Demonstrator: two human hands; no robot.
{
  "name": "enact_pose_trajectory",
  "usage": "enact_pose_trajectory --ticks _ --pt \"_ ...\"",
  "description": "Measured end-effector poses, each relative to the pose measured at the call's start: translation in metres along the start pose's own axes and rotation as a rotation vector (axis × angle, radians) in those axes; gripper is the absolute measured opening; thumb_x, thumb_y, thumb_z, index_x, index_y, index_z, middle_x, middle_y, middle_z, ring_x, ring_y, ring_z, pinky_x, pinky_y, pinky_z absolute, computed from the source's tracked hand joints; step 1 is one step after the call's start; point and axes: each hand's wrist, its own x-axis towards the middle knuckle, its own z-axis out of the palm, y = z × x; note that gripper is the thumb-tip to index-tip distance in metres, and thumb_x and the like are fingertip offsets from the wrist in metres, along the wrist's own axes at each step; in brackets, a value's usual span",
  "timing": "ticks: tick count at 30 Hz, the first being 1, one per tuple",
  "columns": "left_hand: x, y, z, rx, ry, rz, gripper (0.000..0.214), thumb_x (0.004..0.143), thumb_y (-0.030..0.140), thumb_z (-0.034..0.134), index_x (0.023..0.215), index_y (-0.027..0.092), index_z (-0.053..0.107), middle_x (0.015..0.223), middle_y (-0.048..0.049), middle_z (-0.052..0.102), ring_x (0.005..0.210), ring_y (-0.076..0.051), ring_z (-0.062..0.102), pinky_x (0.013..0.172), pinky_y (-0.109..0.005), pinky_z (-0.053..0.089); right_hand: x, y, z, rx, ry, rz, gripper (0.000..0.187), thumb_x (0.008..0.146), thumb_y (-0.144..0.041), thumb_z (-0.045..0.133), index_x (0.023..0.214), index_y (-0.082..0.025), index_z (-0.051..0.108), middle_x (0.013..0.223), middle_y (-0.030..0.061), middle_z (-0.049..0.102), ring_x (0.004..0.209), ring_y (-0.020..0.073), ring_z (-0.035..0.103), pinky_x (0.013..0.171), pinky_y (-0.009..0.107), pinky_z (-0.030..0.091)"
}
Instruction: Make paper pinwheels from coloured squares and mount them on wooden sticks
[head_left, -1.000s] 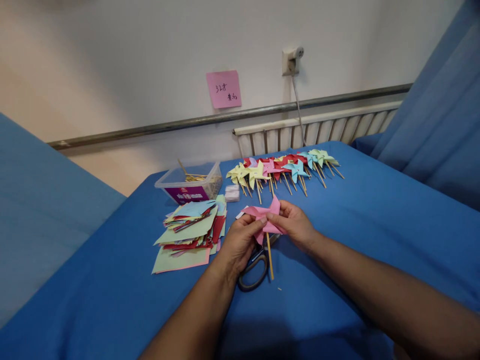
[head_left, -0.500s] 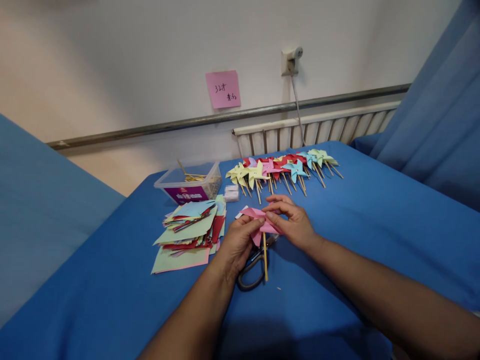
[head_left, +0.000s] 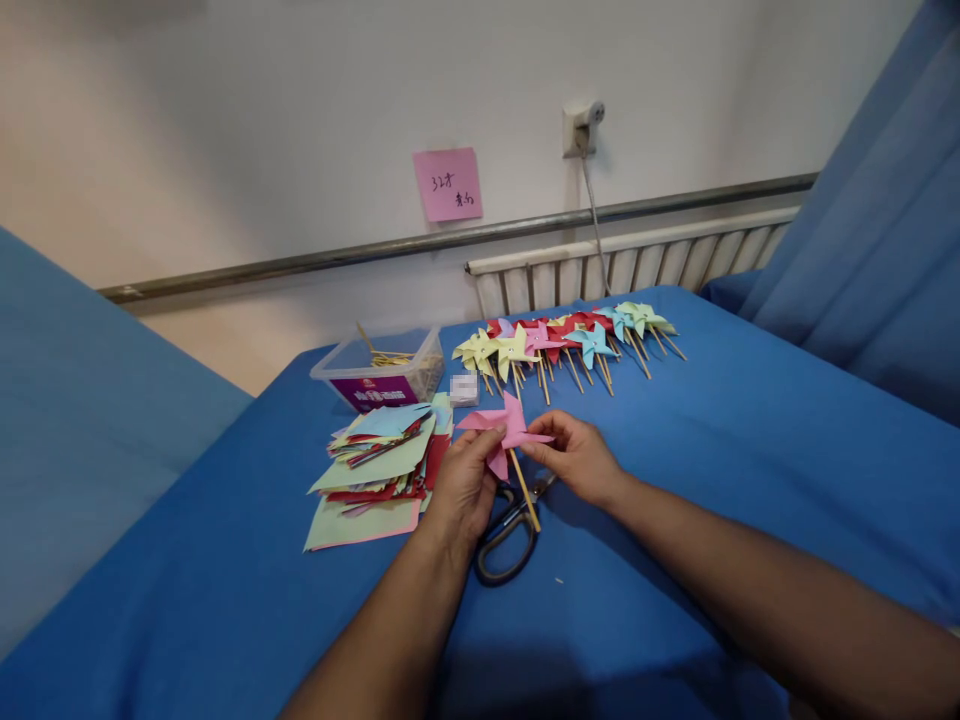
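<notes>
A pink paper pinwheel (head_left: 504,428) on a thin wooden stick is held over the blue cloth. My left hand (head_left: 463,488) pinches its left blade between thumb and fingers. My right hand (head_left: 576,458) touches its right blade tip with closed fingertips. The stick slants down and right between my hands. Black-handled scissors (head_left: 507,532) lie on the cloth just under the pinwheel.
A pile of coloured paper squares (head_left: 379,463) lies left of my hands. Behind it stands a clear plastic box of sticks (head_left: 381,368). A row of finished pinwheels (head_left: 564,338) lies at the far edge of the blue table (head_left: 750,440), in front of a radiator.
The pinwheel has turned to show its full four-bladed shape and shifted slightly left. My right hand has slid off its top to the right blade tip.
</notes>
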Motion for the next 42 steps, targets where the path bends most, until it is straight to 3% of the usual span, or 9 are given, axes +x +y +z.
enact_pose_trajectory --ticks 5,9,12,15,24,30,42 --pt "-0.002 0.001 0.001 -0.010 0.007 0.005 0.022 0.055 0.015 0.084 0.066 0.012 0.066 0.063 -0.0011 0.066 0.057 -0.010 0.058 0.058 -0.021 0.046 0.003 -0.002 -0.002 0.066 0.016 0.008 0.030 0.070 -0.044 0.074 0.080 -0.019 0.061 0.073 -0.0006 0.064 0.066 0.0125 0.057 0.063 0.027 0.044" --pt "0.000 0.002 -0.001 -0.006 0.002 0.000 0.022 0.056 0.018 0.083 0.070 0.012 0.067 0.066 -0.0025 0.068 0.061 -0.012 0.060 0.061 -0.024 0.048 0.003 -0.009 -0.003 0.219 0.040 0.126 0.044 0.063 -0.042 0.080 0.092 -0.020 0.057 0.069 -0.0034 0.062 0.057 0.0105 0.055 0.054 0.024 0.042" --pt "0.003 0.003 -0.003 0.006 0.010 0.044 0.024 0.057 0.022 0.083 0.070 0.012 0.066 0.063 -0.0015 0.066 0.057 -0.011 0.058 0.057 -0.023 0.045 -0.002 -0.013 -0.001 0.208 -0.099 0.274 0.044 0.066 -0.046 0.079 0.092 -0.018 0.057 0.066 -0.0024 0.063 0.047 0.0082 0.051 0.042 0.020 0.030" --pt "0.006 0.003 -0.006 0.007 0.031 0.084 0.026 0.056 0.023 0.084 0.068 0.013 0.063 0.061 0.0000 0.064 0.055 -0.010 0.056 0.055 -0.023 0.042 -0.007 -0.014 0.003 0.174 -0.271 0.350 0.041 0.065 -0.048 0.078 0.080 -0.016 0.059 0.066 0.0003 0.066 0.043 0.0058 0.046 0.040 0.020 0.025" --pt "-0.001 0.010 -0.002 0.038 0.021 0.162 0.025 0.064 0.032 0.077 0.077 0.016 0.063 0.065 0.0036 0.060 0.057 -0.010 0.054 0.053 -0.022 0.040 -0.007 -0.009 0.006 0.237 -0.258 0.308 0.042 0.065 -0.051 0.078 0.076 -0.017 0.056 0.061 -0.0029 0.063 0.042 0.0061 0.046 0.040 0.020 0.032" --pt "0.001 0.012 -0.005 0.010 0.118 0.221 0.024 0.061 0.026 0.078 0.077 0.016 0.062 0.067 0.0035 0.062 0.061 -0.010 0.055 0.057 -0.022 0.043 -0.009 -0.011 0.006 0.234 -0.267 0.296 0.040 0.067 -0.050 0.077 0.076 -0.017 0.055 0.062 -0.0034 0.063 0.042 0.0057 0.047 0.040 0.019 0.033" --pt "0.000 0.010 -0.006 0.003 0.089 0.121 0.021 0.059 0.023 0.078 0.071 0.014 0.064 0.065 0.0008 0.064 0.062 -0.011 0.059 0.060 -0.023 0.044 -0.008 -0.011 0.005 0.271 -0.249 0.284 0.039 0.068 -0.050 0.077 0.077 -0.017 0.056 0.062 -0.0029 0.064 0.042 0.0060 0.048 0.041 0.019 0.033"
